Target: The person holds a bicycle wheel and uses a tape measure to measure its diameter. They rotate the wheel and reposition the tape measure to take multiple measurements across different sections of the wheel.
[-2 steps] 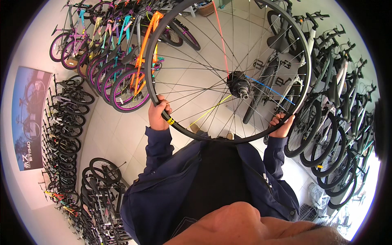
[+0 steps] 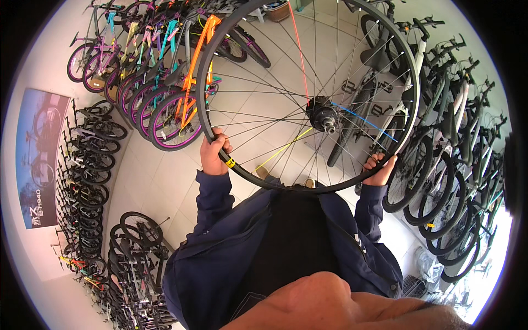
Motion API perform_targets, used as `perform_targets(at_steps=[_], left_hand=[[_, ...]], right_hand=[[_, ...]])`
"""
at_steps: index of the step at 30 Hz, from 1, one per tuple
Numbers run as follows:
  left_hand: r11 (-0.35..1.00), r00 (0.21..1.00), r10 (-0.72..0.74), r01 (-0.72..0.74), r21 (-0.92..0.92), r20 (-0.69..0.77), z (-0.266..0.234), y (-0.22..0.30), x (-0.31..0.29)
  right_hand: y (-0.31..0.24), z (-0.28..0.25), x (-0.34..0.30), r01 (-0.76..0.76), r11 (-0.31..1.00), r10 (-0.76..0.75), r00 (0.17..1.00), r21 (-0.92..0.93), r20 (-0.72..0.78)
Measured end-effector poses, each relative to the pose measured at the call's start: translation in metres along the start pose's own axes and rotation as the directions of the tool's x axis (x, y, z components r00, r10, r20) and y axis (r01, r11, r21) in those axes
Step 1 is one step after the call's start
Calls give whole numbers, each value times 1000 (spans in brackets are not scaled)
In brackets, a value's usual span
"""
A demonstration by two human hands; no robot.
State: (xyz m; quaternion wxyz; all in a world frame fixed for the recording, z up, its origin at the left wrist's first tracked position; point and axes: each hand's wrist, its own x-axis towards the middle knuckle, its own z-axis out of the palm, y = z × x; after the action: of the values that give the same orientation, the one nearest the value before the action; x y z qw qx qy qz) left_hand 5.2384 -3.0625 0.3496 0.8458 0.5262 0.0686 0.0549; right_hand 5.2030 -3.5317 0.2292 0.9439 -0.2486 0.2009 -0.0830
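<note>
A black bicycle wheel (image 2: 202, 88) is held up in front of my chest, with no tyre visible on its rim. My left hand (image 2: 214, 154) is closed round the rim at the lower left, beside a yellow sticker (image 2: 230, 163). At the lower right my right hand (image 2: 379, 169) grips the same rim, fingers curled over it. The black hub (image 2: 323, 114) with its silver axle end sits amid mostly black spokes. Among them, one red spoke (image 2: 300, 52), one blue spoke (image 2: 366, 122) and one yellow spoke (image 2: 283, 149) stand out. The wheel's top edge runs out of the picture.
Bicycles with purple rims and an orange frame (image 2: 192, 71) stand in a row at the far left. Dark bicycles (image 2: 440, 181) line the right side. More bicycles (image 2: 137, 236) stand at the near left, by a wall poster (image 2: 41, 159). Pale tiles (image 2: 148, 181) cover the floor.
</note>
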Motion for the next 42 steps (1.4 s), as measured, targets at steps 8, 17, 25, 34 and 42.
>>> perform_targets(at_steps=[8,17,25,34,42], left_hand=[[997,988,70,-67,28,-135,-22,-30,12],[954,853,-300,277,-117,-426,-102,-139,18],[892,763,-452,370,-261,-462,-156,-205,3],[763,643,-633,424,-488,-431,-189,-174,32],[747,618,-662,494,-446,-425,-264,-130,78]], right_hand=[[0,21,5,111,989,-109,994,-101,22],[11,86,14,491,744,-363,867,-453,342],[80,147,18,507,540,-114,835,-672,539],[198,170,79,356,129,-32,934,-926,355],[256,132,129,194,-269,-39,976,-943,212]])
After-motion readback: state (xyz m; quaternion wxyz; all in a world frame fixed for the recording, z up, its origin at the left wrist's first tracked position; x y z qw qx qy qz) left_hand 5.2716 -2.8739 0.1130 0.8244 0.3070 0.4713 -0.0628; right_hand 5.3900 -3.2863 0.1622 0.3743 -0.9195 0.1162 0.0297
